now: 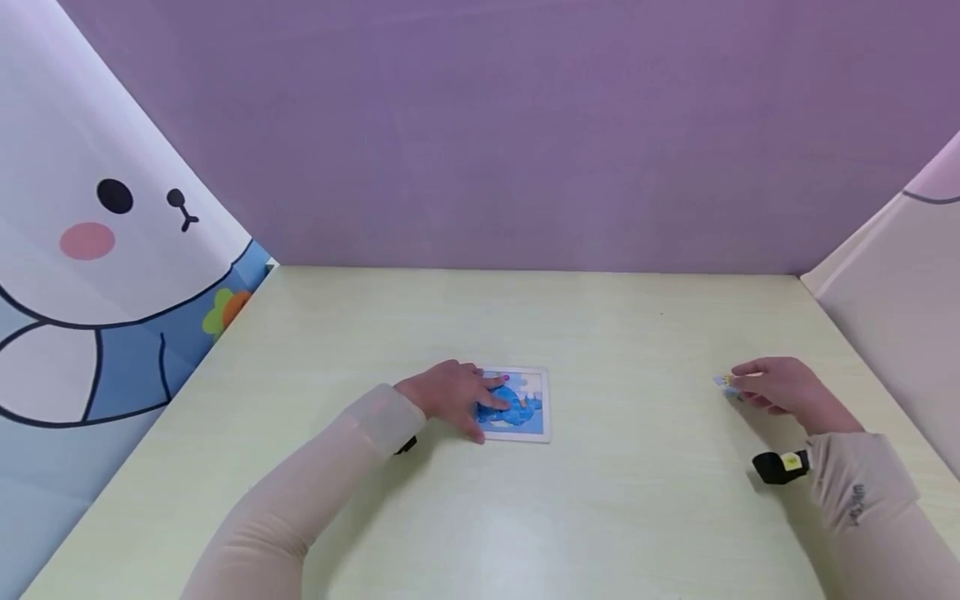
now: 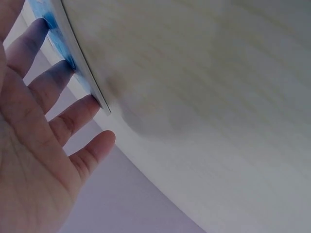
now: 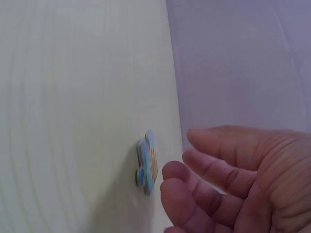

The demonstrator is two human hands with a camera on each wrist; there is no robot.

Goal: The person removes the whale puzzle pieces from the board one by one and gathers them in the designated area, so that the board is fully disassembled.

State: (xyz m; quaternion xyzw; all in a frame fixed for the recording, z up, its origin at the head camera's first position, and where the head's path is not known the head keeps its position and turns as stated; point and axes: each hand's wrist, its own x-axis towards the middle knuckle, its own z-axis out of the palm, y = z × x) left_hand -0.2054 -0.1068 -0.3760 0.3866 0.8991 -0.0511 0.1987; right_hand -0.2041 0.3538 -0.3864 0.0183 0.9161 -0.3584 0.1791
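Observation:
A framed jigsaw puzzle [image 1: 534,425] with a blue picture and a white rim lies on the table. My left hand [image 1: 453,396] rests on its left part with fingers spread, covering some of the picture. From the left wrist view, fingertips [image 2: 63,70] touch the puzzle near its edge. Far to the right, my right hand [image 1: 787,390] hovers beside loose jigsaw puzzle pieces [image 3: 147,165] lying on the table. Its fingers are loosely bent, with a gap between them and the pieces. Whether two or more pieces lie there, I cannot tell.
The pale wood table [image 1: 615,508] ends at a purple backdrop [image 1: 525,133] behind. A cartoon-print cloth [image 1: 60,367] stands along the left side, and a pale cloth [image 1: 900,283] along the right. A black wrist camera [image 1: 780,467] sits under the right sleeve.

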